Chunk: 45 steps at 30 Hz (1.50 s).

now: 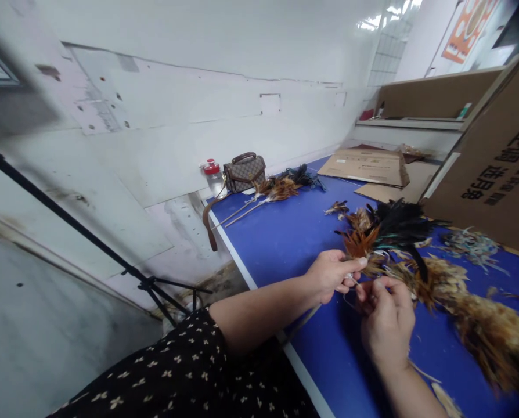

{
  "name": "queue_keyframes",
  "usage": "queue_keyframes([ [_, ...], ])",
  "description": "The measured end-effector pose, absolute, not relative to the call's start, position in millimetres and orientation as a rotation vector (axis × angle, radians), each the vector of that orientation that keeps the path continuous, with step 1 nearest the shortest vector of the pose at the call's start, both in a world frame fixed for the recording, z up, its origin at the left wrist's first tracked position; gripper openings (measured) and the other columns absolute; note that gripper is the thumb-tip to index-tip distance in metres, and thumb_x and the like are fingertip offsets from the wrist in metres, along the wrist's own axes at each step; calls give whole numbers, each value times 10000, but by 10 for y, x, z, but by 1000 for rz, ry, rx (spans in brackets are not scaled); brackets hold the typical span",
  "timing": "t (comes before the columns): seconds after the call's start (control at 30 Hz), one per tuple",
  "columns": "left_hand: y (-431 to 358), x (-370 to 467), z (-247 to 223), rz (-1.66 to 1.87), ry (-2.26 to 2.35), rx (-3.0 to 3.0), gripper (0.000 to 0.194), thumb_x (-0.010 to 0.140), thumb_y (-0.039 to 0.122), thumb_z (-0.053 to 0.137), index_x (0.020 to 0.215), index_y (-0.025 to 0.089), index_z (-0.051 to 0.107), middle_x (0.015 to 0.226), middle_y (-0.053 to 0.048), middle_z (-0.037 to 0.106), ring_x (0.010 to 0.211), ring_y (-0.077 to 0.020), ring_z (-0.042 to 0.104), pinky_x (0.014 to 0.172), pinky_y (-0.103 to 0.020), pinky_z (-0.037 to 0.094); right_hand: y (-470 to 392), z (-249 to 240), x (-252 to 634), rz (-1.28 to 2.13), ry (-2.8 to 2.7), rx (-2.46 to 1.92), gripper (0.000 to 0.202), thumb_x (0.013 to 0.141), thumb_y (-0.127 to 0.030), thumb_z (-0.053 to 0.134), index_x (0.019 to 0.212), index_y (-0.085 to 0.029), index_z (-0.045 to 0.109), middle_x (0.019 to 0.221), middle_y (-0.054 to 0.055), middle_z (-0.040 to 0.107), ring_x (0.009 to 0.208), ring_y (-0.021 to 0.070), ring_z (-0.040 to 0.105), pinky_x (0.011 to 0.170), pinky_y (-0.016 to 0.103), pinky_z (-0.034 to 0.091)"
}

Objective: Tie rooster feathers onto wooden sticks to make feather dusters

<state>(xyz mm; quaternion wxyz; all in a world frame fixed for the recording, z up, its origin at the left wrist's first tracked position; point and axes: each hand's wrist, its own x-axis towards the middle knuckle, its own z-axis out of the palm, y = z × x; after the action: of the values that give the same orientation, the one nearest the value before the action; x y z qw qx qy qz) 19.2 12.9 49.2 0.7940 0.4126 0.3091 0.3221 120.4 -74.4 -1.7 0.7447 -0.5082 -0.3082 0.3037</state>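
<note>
So the counter here is bright blue with a white edge, shoved up against a pretty beat-up white wall with screw holes, stains and visible panel seams. Left hand is clamped around the base of a brown-and-black feather bundle over the counter, with a thin stick poking out behind it toward the edge. Right hand is right beside it, fingertips pinched on what looks like a fine thread, though it's kinda blurry.

Far end of the counter has a brown patterned bag, its strap hanging over the edge, next to a clear bottle with a red lid. Just in front of those lie more feather bundles on sticks. There's a little feather tuft in the middle, a big heap of tan feathers on the right, and a stringy pale clump near a cardboard panel with dark printing. Flat cardboard sits at the back, below a ledge.

Off the counter, a black tripod stands on the left, and an orange poster hangs up top right.
</note>
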Motion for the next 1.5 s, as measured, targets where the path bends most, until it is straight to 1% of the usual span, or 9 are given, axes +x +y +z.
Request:
queue_keyframes([
  [0.1,152,132,486,621,533,881,679,655,574,1072,967,186,611,791,-1,661,513,-41,484,443,-183,203,-729,-34,1267,683,-630,-1123,392,899,-557,842,937,-253,597,742,-37,616,643,175,622,571,265,458],
  [0.27,185,14,430,605,466,893,530,544,173,921,942,210,572,735,48,586,518,-58,494,459,-180,204,-720,-71,1308,705,-568,-1183,408,837,-563,873,910,-234,643,769,-5,673,656,184,647,581,273,476],
  [0.33,187,-18,412,626,482,890,518,517,124,818,944,225,543,731,57,583,495,-42,443,461,-180,185,-726,-93,1290,724,-616,-1178,395,865,-557,865,925,-234,646,767,-1,679,657,185,647,589,276,478],
  [0.5,172,-80,437,595,453,865,497,597,230,843,997,215,548,848,12,628,508,-22,419,468,-168,162,-772,-139,1234,719,-774,-1146,379,936,-551,848,965,-244,628,727,-26,632,622,169,607,565,261,441],
  [0.7,170,-111,463,569,365,821,518,700,405,878,1042,221,535,822,-14,647,504,-63,459,444,-153,206,-806,0,1096,500,-763,-1184,459,956,-624,871,1121,-232,697,850,40,766,677,205,722,653,323,602],
  [0.87,79,-58,458,595,345,850,544,782,512,889,1071,228,525,828,11,619,486,-60,455,426,-145,214,-756,143,1054,284,-754,-1181,546,943,-603,904,1284,-204,754,897,60,794,665,194,725,645,316,602],
  [1.17,-12,0,436,647,412,922,541,819,540,890,1109,235,551,761,66,544,455,-51,406,417,-160,215,-727,192,1230,209,-985,-1281,492,941,-665,882,1088,-196,900,926,88,839,702,190,740,676,306,646],
  [1.37,-12,14,379,695,457,924,528,813,537,885,1104,240,559,750,72,550,453,-65,438,406,-171,246,-745,165,1283,226,-1112,-1347,537,1007,-648,815,1276,-189,892,977,105,864,689,196,754,629,300,633],
  [1.5,-5,24,314,730,425,902,500,846,580,868,1040,235,563,712,75,515,462,-71,431,413,-172,248,-762,234,1294,199,-1196,-1290,411,1009,-591,829,1109,-194,866,773,30,775,588,152,683,584,252,586],
])
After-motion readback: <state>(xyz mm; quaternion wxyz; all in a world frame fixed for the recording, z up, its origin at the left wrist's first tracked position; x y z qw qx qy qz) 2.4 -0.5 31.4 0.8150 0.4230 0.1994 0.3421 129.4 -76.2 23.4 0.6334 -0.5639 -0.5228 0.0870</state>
